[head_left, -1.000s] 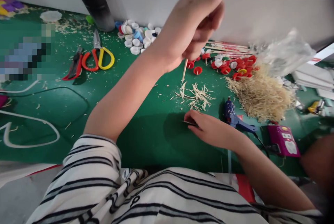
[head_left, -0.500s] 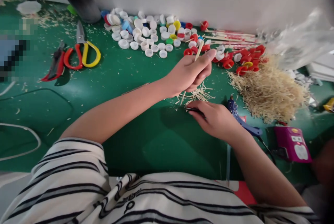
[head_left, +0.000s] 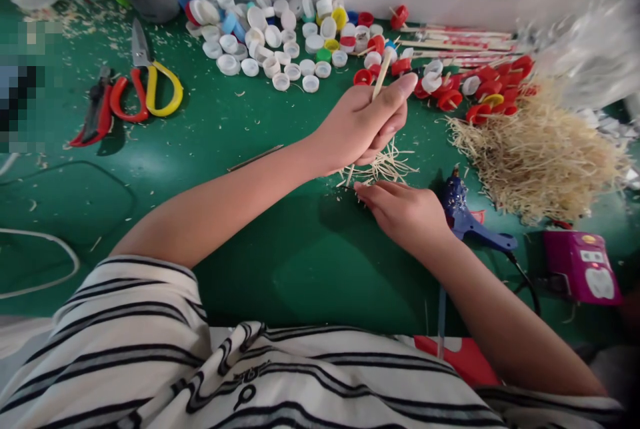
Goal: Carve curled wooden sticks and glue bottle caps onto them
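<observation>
My left hand [head_left: 367, 119] is closed around a pale wooden stick [head_left: 383, 75], whose upper end sticks out above the fist and whose lower end shows beneath it. Lower and to the right, my right hand [head_left: 407, 212] pinches a thin dark tool; only its tip [head_left: 349, 187] shows at the fingertips, close to the stick's lower end. Under and beside the hands lies a small heap of pale thin strips [head_left: 390, 163] on the green table [head_left: 295, 255].
Bottle caps [head_left: 273, 35] and red caps on sticks [head_left: 487, 89] line the back. Scissors [head_left: 143, 49] and pruners [head_left: 100, 109] lie left. On the right are a fibre pile [head_left: 545, 149], a blue glue gun [head_left: 463, 215] and a magenta box [head_left: 583, 265].
The view has shifted slightly. My right hand has turned and moved a little up toward the stick, and less of the dark tool shows. My left hand keeps its hold.
</observation>
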The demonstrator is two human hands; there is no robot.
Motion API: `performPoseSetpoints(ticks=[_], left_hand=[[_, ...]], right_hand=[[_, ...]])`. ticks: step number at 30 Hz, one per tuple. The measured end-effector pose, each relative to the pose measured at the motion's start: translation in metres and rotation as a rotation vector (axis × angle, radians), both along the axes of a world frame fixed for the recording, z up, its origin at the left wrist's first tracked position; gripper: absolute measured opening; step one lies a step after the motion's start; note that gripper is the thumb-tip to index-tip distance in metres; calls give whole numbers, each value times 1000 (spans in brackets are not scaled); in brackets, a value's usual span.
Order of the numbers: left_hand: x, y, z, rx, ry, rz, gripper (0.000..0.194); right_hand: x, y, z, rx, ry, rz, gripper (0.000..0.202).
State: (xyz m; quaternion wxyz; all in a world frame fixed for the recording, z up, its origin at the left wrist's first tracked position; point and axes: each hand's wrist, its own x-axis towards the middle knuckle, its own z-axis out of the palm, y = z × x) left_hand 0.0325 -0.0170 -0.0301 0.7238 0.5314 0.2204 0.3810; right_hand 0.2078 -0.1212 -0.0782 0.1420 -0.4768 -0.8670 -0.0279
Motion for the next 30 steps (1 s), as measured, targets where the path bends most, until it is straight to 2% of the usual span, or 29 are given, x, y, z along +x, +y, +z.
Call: performPoseSetpoints(ticks=[7, 17, 26, 30], left_hand=[[0, 1, 0, 14, 13, -15, 69], [-4, 3, 2, -58, 71, -8, 70], [-3, 2, 1, -60, 56, 12, 73], [-4, 2, 3, -64, 50, 10, 71]], right_hand=[[3, 3, 5, 136, 8, 20, 32], [4, 6, -3, 40, 126, 14, 36], [6, -2, 4, -50, -84, 5, 33], [6, -2, 6, -15, -97, 9, 33]])
